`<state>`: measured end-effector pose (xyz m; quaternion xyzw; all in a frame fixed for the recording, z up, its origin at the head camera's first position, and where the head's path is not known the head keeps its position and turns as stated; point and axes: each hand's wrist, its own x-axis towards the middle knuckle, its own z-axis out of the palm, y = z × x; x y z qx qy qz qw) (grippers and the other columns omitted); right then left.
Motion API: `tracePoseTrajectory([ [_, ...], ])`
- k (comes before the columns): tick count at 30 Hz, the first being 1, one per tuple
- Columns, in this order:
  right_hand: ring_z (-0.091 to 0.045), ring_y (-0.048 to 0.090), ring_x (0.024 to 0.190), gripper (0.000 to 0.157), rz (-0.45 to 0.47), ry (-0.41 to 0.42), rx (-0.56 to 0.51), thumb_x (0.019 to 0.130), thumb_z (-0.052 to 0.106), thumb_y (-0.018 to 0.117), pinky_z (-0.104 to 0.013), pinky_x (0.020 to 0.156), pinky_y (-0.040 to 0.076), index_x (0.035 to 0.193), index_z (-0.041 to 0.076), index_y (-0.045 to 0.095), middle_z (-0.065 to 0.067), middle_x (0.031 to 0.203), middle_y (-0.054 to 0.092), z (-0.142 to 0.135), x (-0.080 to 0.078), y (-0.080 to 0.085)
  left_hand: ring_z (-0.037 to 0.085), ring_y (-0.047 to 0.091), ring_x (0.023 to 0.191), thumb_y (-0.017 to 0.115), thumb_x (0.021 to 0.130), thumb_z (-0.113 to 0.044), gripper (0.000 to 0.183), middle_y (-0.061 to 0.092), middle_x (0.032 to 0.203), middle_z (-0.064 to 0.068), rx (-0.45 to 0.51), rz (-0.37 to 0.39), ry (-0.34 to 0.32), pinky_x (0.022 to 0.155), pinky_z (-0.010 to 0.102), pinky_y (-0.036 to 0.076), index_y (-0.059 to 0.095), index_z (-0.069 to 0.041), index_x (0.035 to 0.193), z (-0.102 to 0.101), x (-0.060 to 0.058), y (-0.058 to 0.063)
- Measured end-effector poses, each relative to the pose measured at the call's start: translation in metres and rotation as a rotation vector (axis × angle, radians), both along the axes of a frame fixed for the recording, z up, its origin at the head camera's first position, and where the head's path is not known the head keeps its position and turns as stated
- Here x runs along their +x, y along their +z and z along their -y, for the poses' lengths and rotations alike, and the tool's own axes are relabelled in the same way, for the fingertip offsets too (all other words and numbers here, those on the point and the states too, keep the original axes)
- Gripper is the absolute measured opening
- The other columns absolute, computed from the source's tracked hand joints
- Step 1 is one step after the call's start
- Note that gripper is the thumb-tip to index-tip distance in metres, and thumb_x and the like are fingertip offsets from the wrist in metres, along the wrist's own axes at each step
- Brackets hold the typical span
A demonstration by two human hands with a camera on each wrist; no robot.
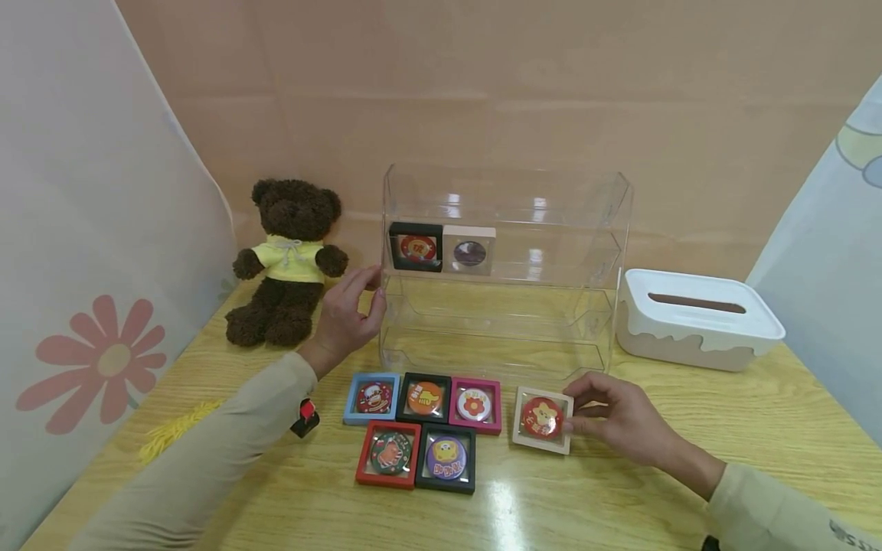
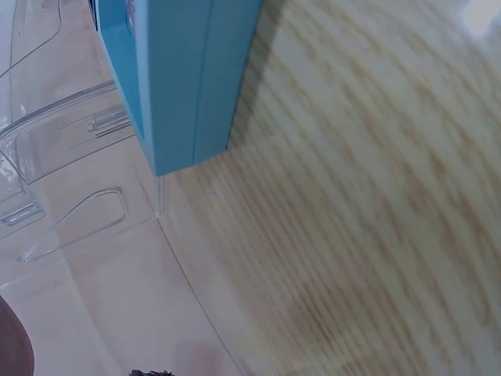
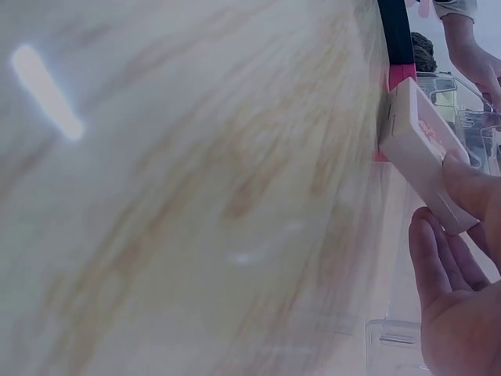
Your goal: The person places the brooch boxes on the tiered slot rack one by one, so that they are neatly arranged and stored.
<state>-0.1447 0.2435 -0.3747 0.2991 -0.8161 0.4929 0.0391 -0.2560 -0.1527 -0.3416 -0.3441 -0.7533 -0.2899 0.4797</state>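
We would do well to hold the square beige frame with a round red badge behind its clear window (image 1: pixel 541 418) by its rim, pressing lightly and evenly; the window may mark if the thumb leans on it. The right hand (image 1: pixel 616 418) has thumb and fingers clamped on the rim's three-o'clock side, so the frame lies at nine o'clock from the fingers. We cannot tell whether its lower edge touches the wooden surface (image 1: pixel 565 505).

Farther left, at nine o'clock from the frame and apart from it, lies a square pink frame with a flower badge (image 1: pixel 475 405).

Beyond, toward ten o'clock, the left hand (image 1: pixel 347 314) has fingertips and thumb apart at the side wall of the tiered clear plastic rack (image 1: pixel 537 264); whether they pinch it, we cannot tell. Steady, gentle contact there should limit sliding.

Farthest, at eleven o'clock, an upper tier holds a square black frame with a red badge (image 1: pixel 416 247).
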Motion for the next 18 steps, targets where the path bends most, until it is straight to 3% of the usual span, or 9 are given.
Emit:
tracePoseTrajectory([
  [8,-0.017,0.065,0.081,0.029,-0.011,0.000,-0.029,0.072,-0.004,0.078,-0.032,0.068,0.055,0.095,0.004,0.064,-0.008,0.091,0.063,-0.0010,0.0004,0.0001,0.027,0.064,0.076,0.056,0.083,-0.006,0.032,0.063,0.092,0.017,0.001,-0.026,-0.007,0.065,0.041,0.054,0.062,0.011,0.109,0.0009,-0.0028,-0.0021],
  [18,-0.016,0.065,0.080,0.028,-0.026,0.005,-0.033,0.072,-0.005,0.077,-0.031,0.067,0.055,0.095,0.005,0.064,-0.007,0.090,0.063,-0.0019,0.0000,-0.0007,0.027,0.064,0.077,0.056,0.085,-0.008,0.031,0.063,0.091,0.017,-0.003,0.013,-0.001,0.067,0.040,0.054,0.061,0.011,0.108,-0.0003,0.0002,0.0005],
])
